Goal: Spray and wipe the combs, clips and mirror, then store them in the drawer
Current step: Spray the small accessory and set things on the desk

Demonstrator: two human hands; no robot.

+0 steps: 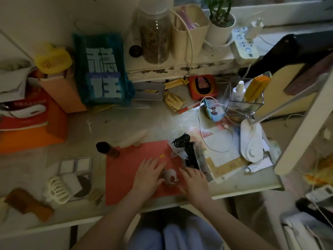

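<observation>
Red mat being used as work area; small pale clip lying on it between both hands, long axis hard to tell; left hand being rested flat just left, fingers straight, touching clip; right hand being rested flat just right, fingers relaxed, nothing being held; black clips piled beyond right hand; mirror and brown comb being left far left; both hands judged equally near.

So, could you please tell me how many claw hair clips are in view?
2 clear ones: a black claw clip at the red mat's far right, a cream claw clip left of it. Clutter may hide others.
</observation>
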